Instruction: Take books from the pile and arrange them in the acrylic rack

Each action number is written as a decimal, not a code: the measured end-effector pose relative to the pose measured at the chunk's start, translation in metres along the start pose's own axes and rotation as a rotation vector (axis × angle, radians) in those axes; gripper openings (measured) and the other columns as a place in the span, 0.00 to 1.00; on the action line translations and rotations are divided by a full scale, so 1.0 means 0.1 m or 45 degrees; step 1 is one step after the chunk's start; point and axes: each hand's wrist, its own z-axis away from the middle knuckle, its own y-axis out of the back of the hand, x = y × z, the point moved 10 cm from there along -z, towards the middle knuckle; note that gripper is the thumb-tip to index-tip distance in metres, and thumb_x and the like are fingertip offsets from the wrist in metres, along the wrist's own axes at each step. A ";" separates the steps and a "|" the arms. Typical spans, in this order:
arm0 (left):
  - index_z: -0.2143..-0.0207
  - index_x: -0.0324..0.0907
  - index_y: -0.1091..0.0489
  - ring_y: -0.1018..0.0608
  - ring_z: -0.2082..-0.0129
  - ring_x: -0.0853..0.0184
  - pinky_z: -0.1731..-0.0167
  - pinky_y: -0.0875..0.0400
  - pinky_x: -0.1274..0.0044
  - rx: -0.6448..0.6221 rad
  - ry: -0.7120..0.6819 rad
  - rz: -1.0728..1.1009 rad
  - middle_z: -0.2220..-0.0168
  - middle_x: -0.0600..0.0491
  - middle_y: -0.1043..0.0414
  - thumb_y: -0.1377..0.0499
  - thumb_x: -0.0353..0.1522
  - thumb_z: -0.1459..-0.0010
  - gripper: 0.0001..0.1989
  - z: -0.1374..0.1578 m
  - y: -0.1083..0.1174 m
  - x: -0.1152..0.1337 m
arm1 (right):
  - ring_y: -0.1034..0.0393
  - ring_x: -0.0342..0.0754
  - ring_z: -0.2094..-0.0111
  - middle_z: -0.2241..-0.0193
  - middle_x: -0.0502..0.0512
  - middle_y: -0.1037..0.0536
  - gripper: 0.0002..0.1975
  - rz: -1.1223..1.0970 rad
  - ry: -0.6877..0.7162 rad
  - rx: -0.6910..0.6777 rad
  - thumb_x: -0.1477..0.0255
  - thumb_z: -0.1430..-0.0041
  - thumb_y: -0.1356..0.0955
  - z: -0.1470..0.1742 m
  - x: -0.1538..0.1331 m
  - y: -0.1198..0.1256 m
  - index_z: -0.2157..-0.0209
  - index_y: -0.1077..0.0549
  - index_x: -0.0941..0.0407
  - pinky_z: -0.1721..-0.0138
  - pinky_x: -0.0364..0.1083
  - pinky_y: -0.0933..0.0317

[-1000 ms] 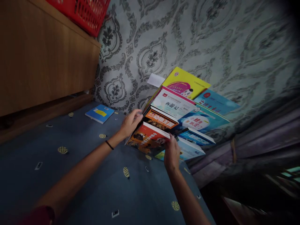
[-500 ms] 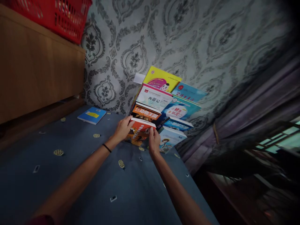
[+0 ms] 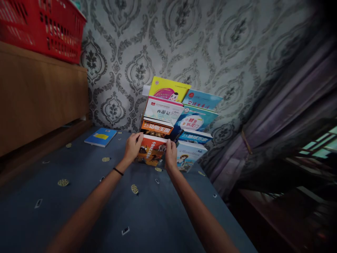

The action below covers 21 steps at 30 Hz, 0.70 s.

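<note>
An orange-red book (image 3: 152, 151) stands upright at the front of the left row of books. My left hand (image 3: 133, 146) grips its left edge, and my right hand (image 3: 171, 153) grips its right edge near the top corner. Close behind it stand an orange and black book (image 3: 157, 129), a white book (image 3: 163, 111) and a yellow book (image 3: 171, 88), stepped upward. In the right row, beside my right hand, a light blue book (image 3: 191, 154) is at the front. Behind that are a dark blue book (image 3: 197, 137), a teal book (image 3: 196, 119) and a blue book (image 3: 204, 101).
A blue book with a yellow patch (image 3: 100, 137) lies flat on the dark blue patterned cloth (image 3: 105, 207). On the left, a red basket (image 3: 63, 31) sits on a wooden cabinet (image 3: 42, 95). Patterned wallpaper (image 3: 139, 70) rises behind the books; a tied curtain (image 3: 237, 154) hangs at right.
The view has shifted, so the books appear slightly further left and the basket lower. Both hands stay at the sides of the orange-red book, which now looks more upright and shows more of its cover.
</note>
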 end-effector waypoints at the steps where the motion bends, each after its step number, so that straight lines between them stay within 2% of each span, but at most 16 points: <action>1: 0.55 0.40 0.22 0.21 0.56 0.60 0.51 0.28 0.68 0.000 0.002 0.008 0.59 0.45 0.20 0.49 0.36 0.33 0.18 -0.01 -0.01 0.00 | 0.31 0.51 0.59 0.62 0.55 0.23 0.29 -0.012 -0.007 0.015 0.43 0.45 0.39 0.00 0.01 0.00 0.61 0.29 0.55 0.57 0.47 0.39; 9: 0.56 0.39 0.23 0.21 0.53 0.60 0.48 0.29 0.69 -0.041 0.050 0.066 0.55 0.45 0.20 0.49 0.37 0.33 0.17 -0.03 -0.05 -0.04 | 0.33 0.49 0.64 0.69 0.51 0.27 0.25 -0.100 0.025 -0.021 0.45 0.42 0.39 0.05 -0.05 -0.05 0.66 0.32 0.54 0.60 0.46 0.38; 14: 0.55 0.38 0.25 0.22 0.50 0.58 0.46 0.30 0.67 -0.086 0.053 0.082 0.52 0.45 0.21 0.51 0.39 0.33 0.19 -0.04 -0.07 -0.01 | 0.29 0.53 0.57 0.62 0.55 0.22 0.29 -0.145 -0.032 -0.029 0.44 0.43 0.39 0.11 0.00 0.07 0.60 0.28 0.55 0.53 0.49 0.36; 18: 0.50 0.40 0.27 0.24 0.45 0.58 0.43 0.32 0.68 -0.073 0.061 0.084 0.47 0.44 0.24 0.51 0.40 0.34 0.20 0.00 0.05 -0.03 | 0.30 0.55 0.48 0.52 0.60 0.22 0.29 -0.114 -0.016 -0.004 0.47 0.41 0.38 0.41 0.11 0.32 0.52 0.26 0.55 0.45 0.52 0.39; 21: 0.49 0.40 0.28 0.23 0.46 0.58 0.46 0.29 0.68 -0.085 0.121 0.007 0.46 0.44 0.24 0.52 0.43 0.35 0.22 0.19 0.20 -0.21 | 0.28 0.55 0.50 0.53 0.59 0.20 0.25 -0.092 -0.003 -0.156 0.50 0.40 0.35 0.81 0.24 0.41 0.52 0.24 0.54 0.49 0.52 0.35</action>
